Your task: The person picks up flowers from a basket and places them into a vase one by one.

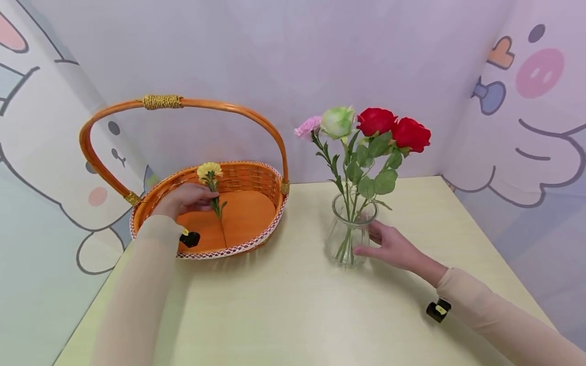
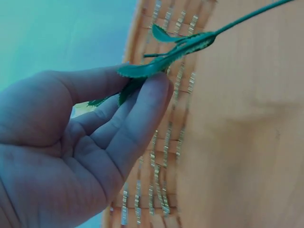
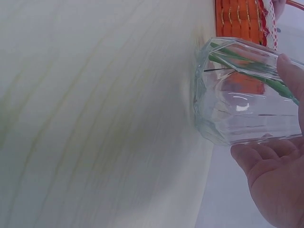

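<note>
My left hand [image 1: 189,196] pinches the leafy stem of a yellow carnation [image 1: 210,172] between thumb and fingers, over the inside of an orange woven basket [image 1: 249,201]. In the left wrist view the green stem [image 2: 190,45] points away from the fingertips, and the blossom is mostly hidden behind the hand. On the table, a clear glass vase [image 1: 338,239] holds a pink flower [image 1: 308,127], a pale green-white rose [image 1: 338,122] and two red roses [image 1: 376,121]. My right hand [image 1: 392,247] holds the vase from its right side, thumb in front and fingers behind.
A tall handle [image 1: 229,107] with gold wrapping arches over the basket. Both stand toward the back of the pale wooden table [image 1: 274,305]. Behind the table hangs a curtain [image 1: 293,61] with cartoon animals. Each wrist wears a small black camera [image 1: 438,310].
</note>
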